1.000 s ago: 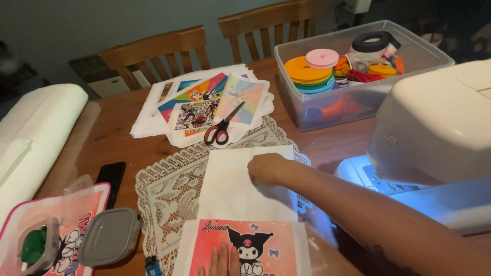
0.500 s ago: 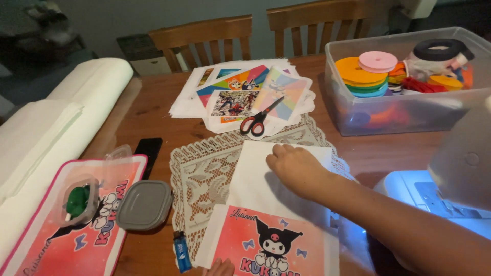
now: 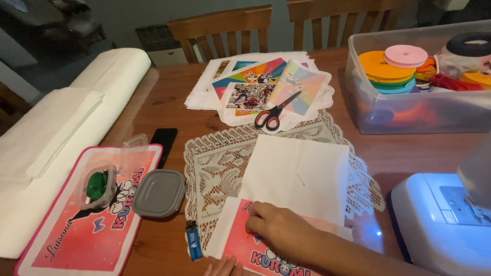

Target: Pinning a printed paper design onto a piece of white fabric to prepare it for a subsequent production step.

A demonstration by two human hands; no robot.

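Note:
My right hand lies on a pink printed sheet at the near edge of the table. Its fingers are curled, with the tips pressing on the sheet's upper left part. A white fabric piece lies just beyond the hand, overlapping the sheet's top edge. Both rest on a cream lace doily. Only the fingertips of my left hand show, at the bottom edge by the sheet's lower left corner. Whether they grip anything is hidden.
Red-handled scissors lie on a stack of printed sheets. Right: a clear bin of ribbon rolls and a white sewing machine. Left: a pink mat with a small container, a grey lid, a black phone, a blue lighter and a white fabric roll.
My right hand has come back from the white fabric piece onto the pink printed sheet. The camera has panned left and moved closer, so the sewing machine sits further right.

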